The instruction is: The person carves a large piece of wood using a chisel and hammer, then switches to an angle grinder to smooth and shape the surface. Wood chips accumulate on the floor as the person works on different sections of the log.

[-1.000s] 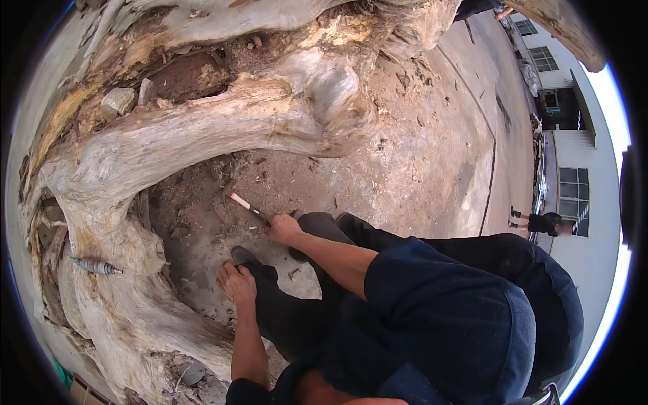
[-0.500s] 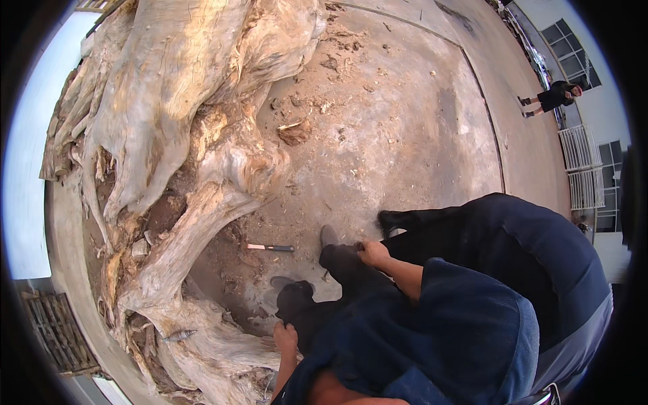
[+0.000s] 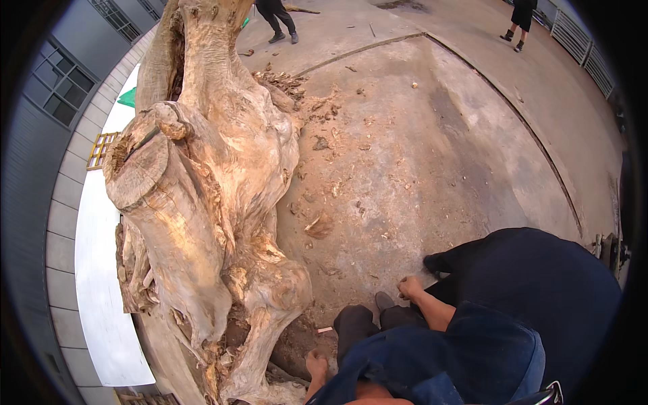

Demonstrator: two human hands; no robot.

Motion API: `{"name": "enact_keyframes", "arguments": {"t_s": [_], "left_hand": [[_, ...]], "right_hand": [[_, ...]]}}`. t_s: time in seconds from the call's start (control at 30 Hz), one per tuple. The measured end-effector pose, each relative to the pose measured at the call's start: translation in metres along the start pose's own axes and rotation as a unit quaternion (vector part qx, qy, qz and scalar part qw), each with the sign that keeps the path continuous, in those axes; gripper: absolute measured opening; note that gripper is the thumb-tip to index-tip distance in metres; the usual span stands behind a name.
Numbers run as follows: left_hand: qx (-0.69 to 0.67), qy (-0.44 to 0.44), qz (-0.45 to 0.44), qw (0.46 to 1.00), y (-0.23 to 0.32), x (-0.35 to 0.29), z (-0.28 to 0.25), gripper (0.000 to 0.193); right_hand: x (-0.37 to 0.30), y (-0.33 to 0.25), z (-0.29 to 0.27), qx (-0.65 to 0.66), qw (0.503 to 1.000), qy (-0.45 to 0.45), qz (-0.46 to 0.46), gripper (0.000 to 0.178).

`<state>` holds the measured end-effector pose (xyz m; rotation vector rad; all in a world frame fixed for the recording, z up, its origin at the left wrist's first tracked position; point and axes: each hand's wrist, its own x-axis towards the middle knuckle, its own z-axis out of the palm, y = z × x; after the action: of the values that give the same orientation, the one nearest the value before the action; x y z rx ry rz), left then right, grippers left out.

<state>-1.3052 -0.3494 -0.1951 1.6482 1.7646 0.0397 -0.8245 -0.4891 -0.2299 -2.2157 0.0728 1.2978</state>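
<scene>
A huge weathered tree stump with thick roots [image 3: 236, 148] rises along my left side. My left hand [image 3: 316, 365] hangs between its lower root and my dark trouser leg, fingers curled, nothing visible in them. Above my other leg is my right hand [image 3: 410, 288], loosely closed; no tool shows in it. On the ground by my left knee only a short pale and reddish end of the hammer [image 3: 325, 330] shows; my leg hides the remainder.
Wood chips and a broken bark piece [image 3: 319, 226] litter the concrete floor [image 3: 398, 189]. Two people's legs, in dark trousers [image 3: 277, 17] and dark shorts [image 3: 522, 17], show at the far side. A white sheet [image 3: 101, 270] lies beyond the stump, beside a grey building wall [image 3: 37, 148].
My view has swung up and left, bringing the stump's sawn end and another person's legs into sight. The hammer, earlier in plain view, is now mostly hidden. Both hands remain low near my legs.
</scene>
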Motion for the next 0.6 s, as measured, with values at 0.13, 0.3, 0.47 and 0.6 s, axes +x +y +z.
{"name": "enact_keyframes", "arguments": {"t_s": [0.13, 0.3, 0.47, 0.6], "left_hand": [[-0.156, -0.102, -0.193, 0.963, 0.175, -0.01, -0.062, 0.032], [0.136, 0.025, -0.168, 0.976, 0.13, 0.063, -0.022, 0.029], [-0.002, -0.121, 0.005, 0.993, 0.3, 0.118, -0.038, 0.024], [-0.102, -0.165, -0.088, 0.977, 0.332, 0.213, -0.017, 0.024]], "right_hand": [[-0.025, -0.061, -0.044, 0.126, 0.992, 0.013, 0.028, 0.029], [-0.008, -0.112, -0.092, 0.15, 0.988, 0.029, 0.011, 0.029], [0.035, -0.098, -0.144, 0.235, 0.962, 0.117, 0.068, 0.027], [0.067, -0.106, -0.191, 0.279, 0.943, 0.125, 0.132, 0.026]]}}
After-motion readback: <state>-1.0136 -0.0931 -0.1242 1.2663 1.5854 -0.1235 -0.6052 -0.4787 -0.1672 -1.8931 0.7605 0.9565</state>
